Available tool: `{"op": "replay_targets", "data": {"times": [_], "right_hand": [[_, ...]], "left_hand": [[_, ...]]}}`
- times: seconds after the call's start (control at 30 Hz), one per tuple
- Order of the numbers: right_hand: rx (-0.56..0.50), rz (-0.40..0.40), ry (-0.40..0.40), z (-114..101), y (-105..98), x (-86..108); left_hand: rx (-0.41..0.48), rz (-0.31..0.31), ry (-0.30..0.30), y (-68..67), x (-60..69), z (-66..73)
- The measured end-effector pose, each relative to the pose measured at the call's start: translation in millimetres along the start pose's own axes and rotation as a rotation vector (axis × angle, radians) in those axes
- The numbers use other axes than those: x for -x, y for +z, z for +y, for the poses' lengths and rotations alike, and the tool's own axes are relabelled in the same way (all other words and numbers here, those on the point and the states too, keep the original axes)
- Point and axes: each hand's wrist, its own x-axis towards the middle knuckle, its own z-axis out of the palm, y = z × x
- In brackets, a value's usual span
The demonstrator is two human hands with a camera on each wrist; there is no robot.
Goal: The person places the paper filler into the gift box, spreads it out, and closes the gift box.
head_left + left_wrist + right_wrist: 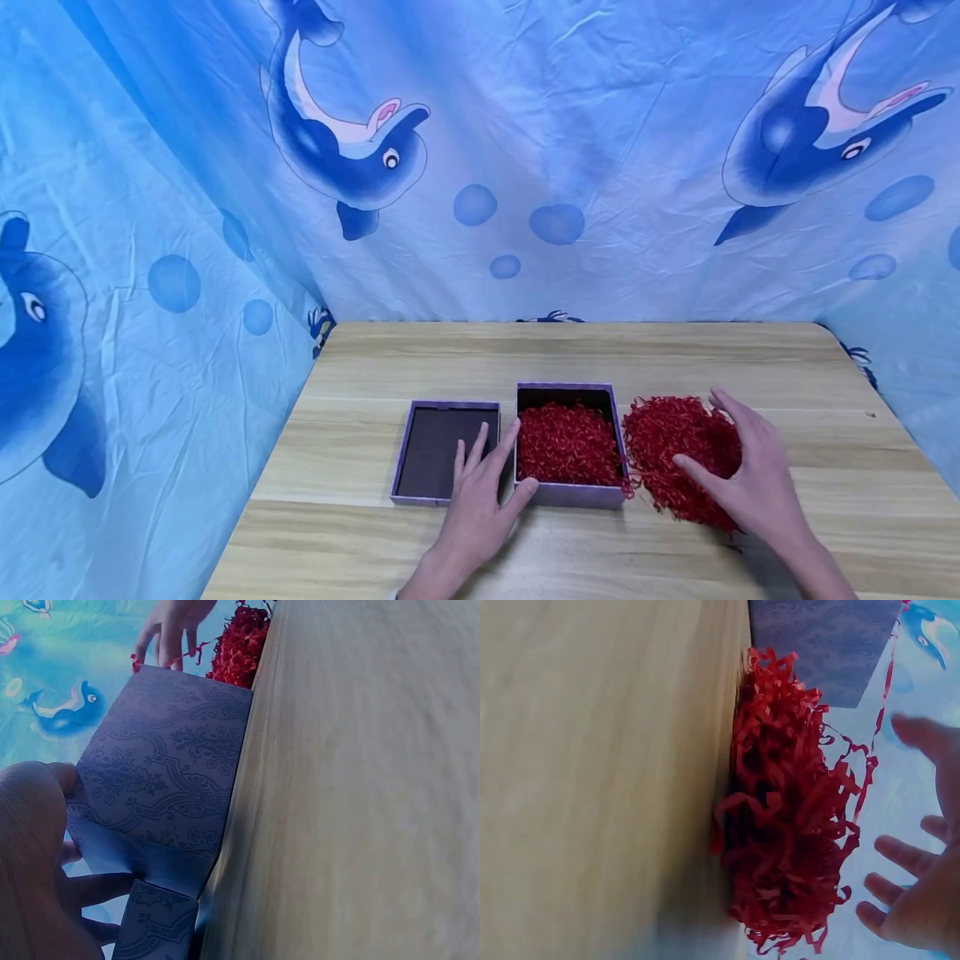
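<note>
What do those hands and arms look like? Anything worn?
The left hand and right hand are human, with no gloves, rings or cables visible. The right forearm shows no sleeve; a pale sliver, perhaps a cuff, edges the left forearm.

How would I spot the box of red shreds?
On the wooden table, look between the left hand and the right hand. There stands the purple box, its walls enclosing red shreds, unlike the shallow tray at left and loose red heap at right.
</note>
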Motion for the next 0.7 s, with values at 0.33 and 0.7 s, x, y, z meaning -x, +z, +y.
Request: {"op": "replay_targets", "data": {"times": [0.33, 0.7], "right_hand": [[0.039, -0.234, 0.007, 27.3, 10.6, 3.3], [-0.012, -0.268, -0.091, 44.0, 22.6, 5.3]], "left_hand": [[-0.001, -0.009, -0.004, 1.3, -0.1, -0.3], [0.004, -0.007, -0.01, 1.5, 0.5, -1.1]]}}
